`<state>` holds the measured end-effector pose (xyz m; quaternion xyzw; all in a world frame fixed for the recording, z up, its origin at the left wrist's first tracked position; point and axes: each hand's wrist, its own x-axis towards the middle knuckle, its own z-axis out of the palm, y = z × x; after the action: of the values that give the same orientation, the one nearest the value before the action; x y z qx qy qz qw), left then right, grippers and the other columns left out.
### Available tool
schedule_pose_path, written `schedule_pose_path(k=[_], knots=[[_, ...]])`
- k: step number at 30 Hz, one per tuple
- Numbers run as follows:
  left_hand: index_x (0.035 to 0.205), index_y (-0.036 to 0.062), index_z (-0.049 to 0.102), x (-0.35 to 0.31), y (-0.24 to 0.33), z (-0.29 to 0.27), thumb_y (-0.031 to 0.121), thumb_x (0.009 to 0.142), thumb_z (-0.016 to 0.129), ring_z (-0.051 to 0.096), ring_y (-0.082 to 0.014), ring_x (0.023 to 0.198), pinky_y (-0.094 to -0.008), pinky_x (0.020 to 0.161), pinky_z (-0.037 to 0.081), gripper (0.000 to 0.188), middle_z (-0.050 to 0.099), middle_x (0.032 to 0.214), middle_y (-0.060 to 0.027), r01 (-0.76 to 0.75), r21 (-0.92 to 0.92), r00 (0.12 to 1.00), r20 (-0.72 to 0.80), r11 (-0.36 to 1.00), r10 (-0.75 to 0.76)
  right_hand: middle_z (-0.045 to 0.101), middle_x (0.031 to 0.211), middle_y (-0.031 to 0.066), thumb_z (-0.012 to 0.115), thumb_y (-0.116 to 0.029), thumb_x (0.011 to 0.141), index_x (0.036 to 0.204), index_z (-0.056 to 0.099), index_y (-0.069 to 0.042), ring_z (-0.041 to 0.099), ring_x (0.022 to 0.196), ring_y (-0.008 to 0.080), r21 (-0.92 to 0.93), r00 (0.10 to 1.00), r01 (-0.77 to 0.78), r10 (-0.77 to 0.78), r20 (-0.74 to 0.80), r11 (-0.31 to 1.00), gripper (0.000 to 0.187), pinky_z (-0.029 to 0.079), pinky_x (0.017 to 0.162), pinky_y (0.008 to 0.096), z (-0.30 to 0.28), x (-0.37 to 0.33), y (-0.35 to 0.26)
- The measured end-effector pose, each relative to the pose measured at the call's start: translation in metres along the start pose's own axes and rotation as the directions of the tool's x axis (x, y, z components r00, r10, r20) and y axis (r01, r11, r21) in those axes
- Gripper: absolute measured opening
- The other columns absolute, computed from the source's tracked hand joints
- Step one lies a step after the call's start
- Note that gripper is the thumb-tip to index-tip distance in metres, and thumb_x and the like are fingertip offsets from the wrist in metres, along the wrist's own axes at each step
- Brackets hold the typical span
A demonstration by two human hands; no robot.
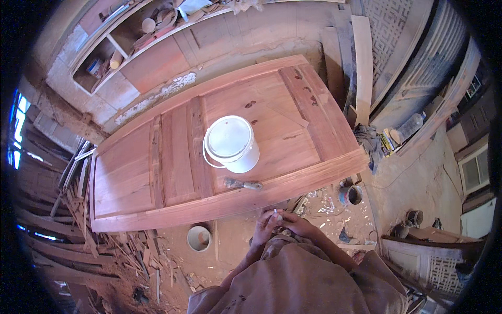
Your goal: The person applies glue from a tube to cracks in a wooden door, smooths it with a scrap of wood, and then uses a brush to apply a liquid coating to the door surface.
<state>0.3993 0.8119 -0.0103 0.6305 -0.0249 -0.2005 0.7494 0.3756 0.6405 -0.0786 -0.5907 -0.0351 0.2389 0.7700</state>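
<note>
Close in front of my body, my left hand and my right hand meet just off the near edge of a reddish wooden panel door. Between the fingertips shows a small whitish thing, too small to name. Both hands look closed around it. On the door stands a white plastic bucket with its lid on and its handle hanging down. A putty knife with a stained blade lies near the door's front edge, nearer my hands than the bucket. Dark filler spots mark the door's surface.
Below the door, a pale open bucket and a paint tin stand on the littered floor. Wood scraps pile up at the left. A cluttered shelf lines the back wall. Boards and a plastic bottle are at the right.
</note>
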Motion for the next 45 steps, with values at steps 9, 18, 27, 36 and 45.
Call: schedule_pose_path(k=[9, 18, 27, 36, 45], knots=[[0.122, -0.0016, 0.056, 0.046, -0.079, -0.076, 0.020, 0.096, 0.058, 0.061, -0.0295, 0.108, -0.0372, 0.088, 0.051, 0.033, 0.058, 0.121, -0.0201, -0.116, 0.386, 0.993, 0.073, 0.915, 0.095, 0.058, 0.088, 0.0008, 0.057, -0.026, 0.098, 0.116, 0.056, -0.008, 0.056, 0.081, 0.0119, 0.424, 0.893, -0.105, 0.272, -0.357, 0.900, 0.025, 0.048, 0.070, 0.0286, -0.001, -0.001, -0.049], [0.117, -0.0009, 0.057, 0.089, -0.038, -0.053, 0.021, 0.096, 0.057, 0.066, -0.0308, 0.102, -0.0391, 0.080, 0.054, 0.030, 0.062, 0.113, -0.0211, -0.149, 0.428, 0.985, 0.141, 0.892, 0.097, 0.050, 0.077, -0.0010, 0.048, -0.041, 0.100, 0.106, 0.052, -0.012, 0.048, 0.069, 0.0127, 0.596, 0.794, 0.248, 0.192, -0.577, 0.764, 0.030, 0.042, 0.067, 0.0307, -0.063, 0.008, -0.069], [0.119, 0.0031, 0.056, 0.216, -0.019, 0.006, 0.020, 0.095, 0.058, 0.064, -0.0351, 0.099, -0.0448, 0.087, 0.050, 0.030, 0.061, 0.115, -0.0212, -0.220, 0.549, 0.970, 0.211, 0.807, 0.121, 0.040, 0.068, -0.0044, 0.047, -0.037, 0.102, 0.098, 0.050, -0.015, 0.041, 0.063, 0.0117, 0.634, 0.789, 0.386, 0.117, -0.604, 0.671, 0.023, 0.039, 0.064, 0.0289, -0.183, 0.000, -0.092], [0.129, -0.0044, 0.046, 0.321, -0.063, 0.057, 0.020, 0.092, 0.060, 0.042, -0.0438, 0.126, -0.0487, 0.106, 0.036, 0.047, 0.046, 0.133, -0.0276, -0.033, 0.851, 0.762, -0.319, 0.525, 0.564, 0.050, 0.071, -0.0031, 0.055, -0.034, 0.098, 0.098, 0.059, -0.013, 0.047, 0.063, 0.0104, 0.664, 0.801, 0.466, 0.040, -0.597, 0.585, 0.021, 0.044, 0.067, 0.0293, -0.399, 0.057, -0.164], [0.131, -0.0060, 0.043, 0.340, -0.058, 0.076, 0.024, 0.094, 0.055, 0.042, -0.0436, 0.127, -0.0496, 0.106, 0.036, 0.049, 0.044, 0.135, -0.0272, 0.214, 0.867, 0.752, -0.440, 0.449, 0.490, 0.052, 0.074, -0.0040, 0.059, -0.028, 0.093, 0.105, 0.060, -0.014, 0.050, 0.066, 0.0076, 0.479, 0.760, 0.369, 0.038, -0.649, 0.797, 0.018, 0.042, 0.064, 0.0258, -0.539, 0.246, -0.212]])
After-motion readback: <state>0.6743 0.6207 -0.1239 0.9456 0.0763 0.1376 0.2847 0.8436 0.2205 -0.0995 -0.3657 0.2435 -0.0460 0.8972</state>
